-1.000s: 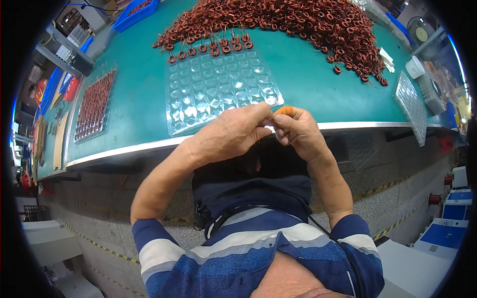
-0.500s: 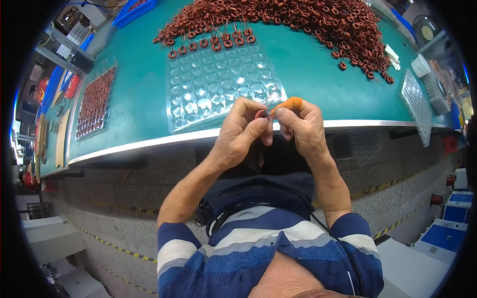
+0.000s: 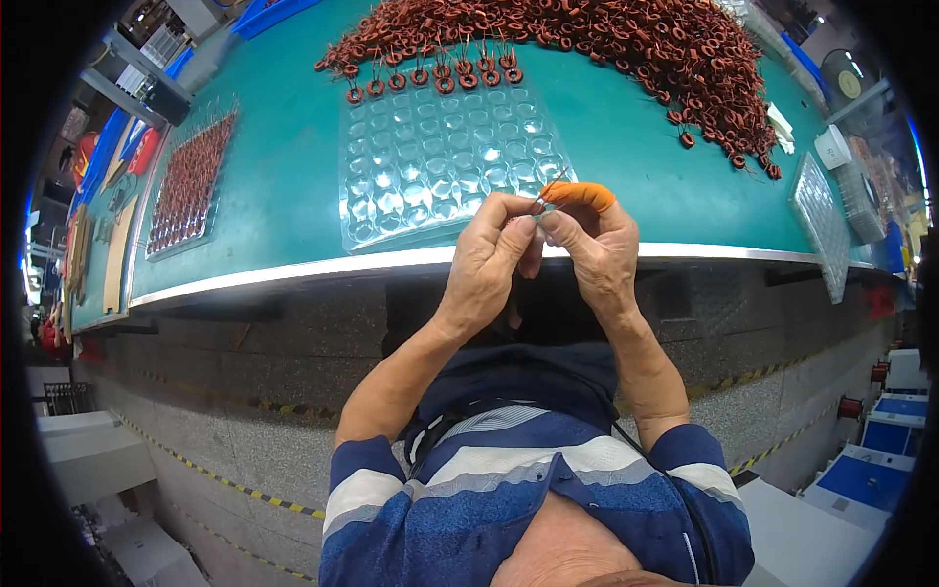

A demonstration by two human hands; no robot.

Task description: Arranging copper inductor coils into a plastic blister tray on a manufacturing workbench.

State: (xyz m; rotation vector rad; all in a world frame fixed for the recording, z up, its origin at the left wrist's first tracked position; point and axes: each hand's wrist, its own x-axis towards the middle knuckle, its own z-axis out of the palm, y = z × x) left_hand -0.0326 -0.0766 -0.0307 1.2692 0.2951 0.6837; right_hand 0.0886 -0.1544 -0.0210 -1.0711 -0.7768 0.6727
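Just above the table's front edge, my left hand [image 3: 486, 249] is closed, thumb and fingers pinching a small copper-wound ring coil. Its ring is mostly hidden by the fingers; a thin reddish wire lead [image 3: 556, 184] sticks up between the hands. My right hand [image 3: 603, 245] meets it there, its thumb and index finger pinched at the coil's leads. An orange cover [image 3: 585, 195] wraps that index finger. Beyond them lies a clear plastic tray [image 3: 391, 210] with round pockets. Several ring coils [image 3: 445, 85] fill its far pockets, leads pointing away.
A large heap of copper ring coils [image 3: 626, 49] spreads over the far side of the green table [image 3: 264, 176]. At left stands a filled coil tray [image 3: 193, 186]. Another clear tray [image 3: 822, 225] overhangs the right front edge, near a white cup [image 3: 832, 147]. A blue bin [image 3: 274, 15] sits far left.
My hands have turned the coil, so its ring is now mostly covered and a lead points up and away. The whole view has shifted slightly; the tray's coils look the same.
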